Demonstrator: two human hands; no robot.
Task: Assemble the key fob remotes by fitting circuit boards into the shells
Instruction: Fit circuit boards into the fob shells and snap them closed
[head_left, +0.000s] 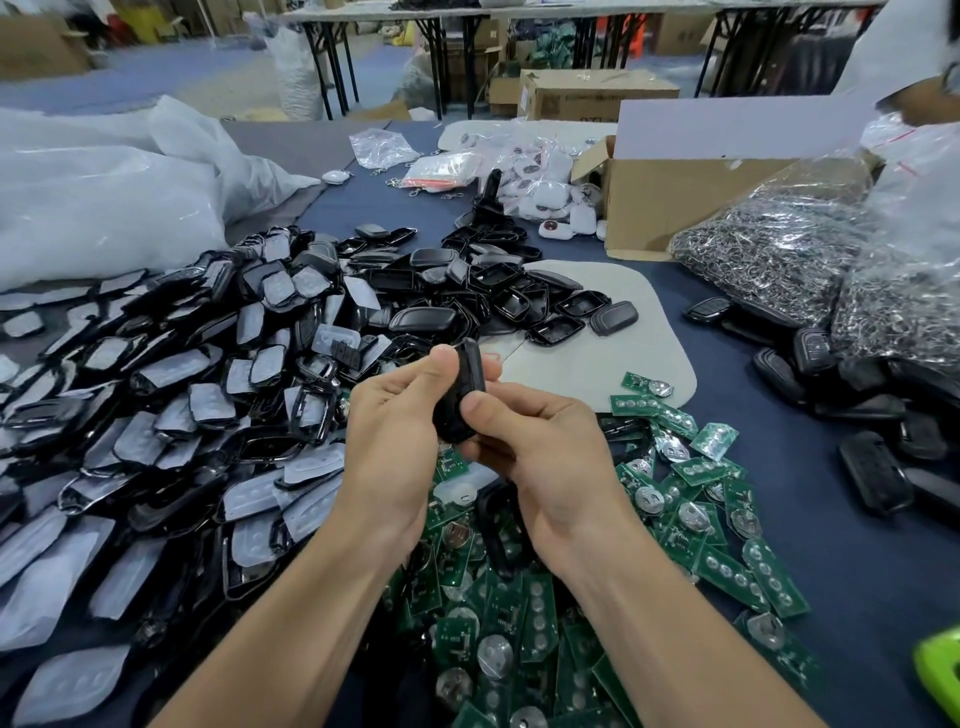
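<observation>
At frame centre the left hand (392, 421) and right hand (540, 452) together pinch one black fob shell (464, 387) edge-on, probably to press it closed. Green circuit boards (524, 603) lie heaped just below on the surface (857, 571), within reach.

No readable text anywhere on this worktop. The far cardboard box (582, 96) carries dark print low on its front, but it is blurred and cut off by the pale flap (727, 130) before it, so no word comes out. The green circuit boards (727, 566) show pale markings and the black key fobs (810, 345) show button marks, all too small to read.
</observation>
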